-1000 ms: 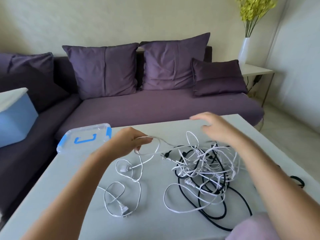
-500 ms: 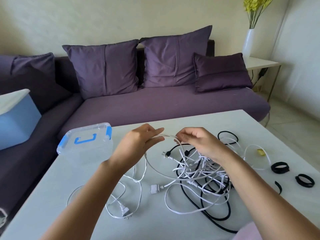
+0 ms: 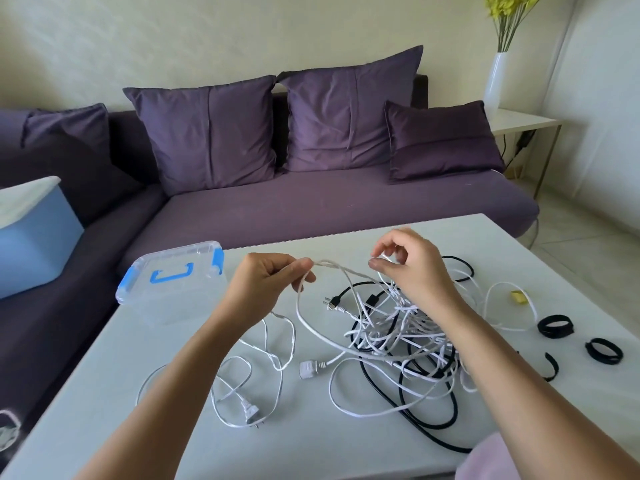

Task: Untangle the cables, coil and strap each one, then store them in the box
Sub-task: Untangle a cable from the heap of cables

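Stage: early untangling. The fingers of the left hand and the right hand are clamped on a white cable above the tangle on the counter. Nothing is coiled or strapped. The box is lidded and the straps are unused.

Tangle sitting dense, white and black strands crossing, single cables not tracing out. Right forearm covering tangle's 3 o'clock side. Right hand fingertips blurring, grip on any strand unreadable. Left hand fingers hiding short stretch of white cable. Blue bin getting cut by frame edge at 9 o'clock. Smeared object at 7 o'clock, unidentifiable. Flowers running off top at 1 o'clock. Pink fabric clipping at 5 o'clock, swallowing black cable. Yellow scrap too small to name.
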`<state>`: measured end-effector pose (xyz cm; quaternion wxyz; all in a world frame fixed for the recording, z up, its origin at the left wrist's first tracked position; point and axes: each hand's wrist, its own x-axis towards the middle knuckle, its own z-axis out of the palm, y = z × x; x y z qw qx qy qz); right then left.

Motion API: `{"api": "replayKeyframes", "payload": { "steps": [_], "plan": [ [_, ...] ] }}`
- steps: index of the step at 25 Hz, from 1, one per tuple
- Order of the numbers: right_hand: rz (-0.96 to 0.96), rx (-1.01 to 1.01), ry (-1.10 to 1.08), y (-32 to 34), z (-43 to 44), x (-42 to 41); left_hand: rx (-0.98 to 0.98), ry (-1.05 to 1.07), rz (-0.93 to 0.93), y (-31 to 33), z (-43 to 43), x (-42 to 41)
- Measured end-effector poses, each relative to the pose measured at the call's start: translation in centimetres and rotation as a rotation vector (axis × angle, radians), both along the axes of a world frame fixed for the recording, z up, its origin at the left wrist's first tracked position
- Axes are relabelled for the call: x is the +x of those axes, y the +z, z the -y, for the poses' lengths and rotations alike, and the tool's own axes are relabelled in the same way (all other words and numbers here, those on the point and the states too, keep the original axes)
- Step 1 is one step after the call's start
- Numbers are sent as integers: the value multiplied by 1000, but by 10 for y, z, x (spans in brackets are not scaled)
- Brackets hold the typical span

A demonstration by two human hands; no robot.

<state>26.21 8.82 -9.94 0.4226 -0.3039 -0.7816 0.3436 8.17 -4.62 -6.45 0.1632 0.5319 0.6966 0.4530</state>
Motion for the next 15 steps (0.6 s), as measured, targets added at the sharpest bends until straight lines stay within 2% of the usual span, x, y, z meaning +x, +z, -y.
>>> {"api": "replayKeyframes", "payload": {
  "steps": [3, 5, 7, 10, 12, 15],
  "plan": [
    [-97, -393, 377, 5, 16, -3, 29, 8, 52, -2, -1, 4],
    [35, -452, 498, 4, 23, -5, 23, 0, 137, -1, -1, 4],
    [183, -353, 407, -2, 26, -10, -22, -60, 184, 2, 1, 5],
    [324, -95, 91, -10, 27, -17, -72, -198, 228, 4, 3, 6],
    [561, 101, -128, -11, 27, -18, -113, -228, 198, 4, 5, 5],
    [774, 115, -316, -4, 22, -8, -162, -175, 174, 5, 10, 2]
  ]
}}
